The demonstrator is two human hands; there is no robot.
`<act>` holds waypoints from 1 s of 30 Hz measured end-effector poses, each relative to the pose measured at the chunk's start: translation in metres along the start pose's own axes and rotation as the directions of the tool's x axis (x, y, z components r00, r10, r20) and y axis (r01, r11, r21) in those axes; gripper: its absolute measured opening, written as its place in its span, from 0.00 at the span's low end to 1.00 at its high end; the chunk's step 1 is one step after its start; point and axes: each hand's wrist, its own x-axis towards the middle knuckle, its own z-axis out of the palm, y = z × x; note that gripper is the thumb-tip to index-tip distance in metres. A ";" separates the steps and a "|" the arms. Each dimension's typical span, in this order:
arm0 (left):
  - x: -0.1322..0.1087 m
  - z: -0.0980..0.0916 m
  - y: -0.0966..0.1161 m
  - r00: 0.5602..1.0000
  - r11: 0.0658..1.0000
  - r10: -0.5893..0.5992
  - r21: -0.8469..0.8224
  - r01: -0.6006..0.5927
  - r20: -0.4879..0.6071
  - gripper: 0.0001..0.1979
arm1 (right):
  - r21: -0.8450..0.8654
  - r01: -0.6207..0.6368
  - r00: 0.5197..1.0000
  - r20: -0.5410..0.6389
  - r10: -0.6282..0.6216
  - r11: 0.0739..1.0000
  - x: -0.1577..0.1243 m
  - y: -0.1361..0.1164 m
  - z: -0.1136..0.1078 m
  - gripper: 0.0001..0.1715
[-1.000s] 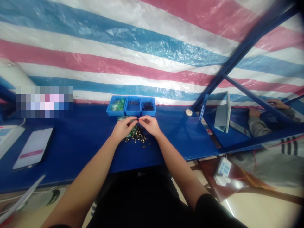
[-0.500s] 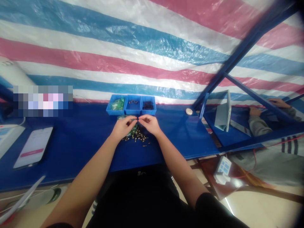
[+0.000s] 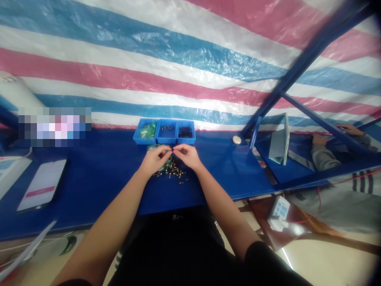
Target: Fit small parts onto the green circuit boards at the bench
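My left hand (image 3: 155,159) and my right hand (image 3: 188,156) meet fingertip to fingertip over the table, each closed in a pinch. Whatever sits between the fingertips is too small to make out. Below them lies a loose pile of small brass-coloured metal parts (image 3: 175,171), partly on a green-tinted clear bag (image 3: 167,163) that my hands partly cover. Just beyond my hands stand three blue bins: the left bin (image 3: 145,140) holds a green plastic bag (image 3: 148,130), the middle bin (image 3: 166,140) a few small metal pieces, the right bin (image 3: 186,141) many dark small parts.
A phone (image 3: 43,184) lies on the blue table (image 3: 104,171) at left. A round pale object (image 3: 237,140) sits at right, near a blue metal frame (image 3: 268,101). Beyond it are a tablet on a stand (image 3: 281,140) and another person's sleeve (image 3: 326,159). A power strip (image 3: 279,212) lies lower right.
Almost nothing differs. My hands stay together above the pile, with at most a tiny shift of the fingertips.
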 end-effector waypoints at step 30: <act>0.001 0.000 -0.004 1.000 1.000 -0.007 -0.007 0.007 -0.016 0.14 | 0.063 -0.004 1.000 -0.018 0.005 0.998 0.001 0.005 0.000 0.19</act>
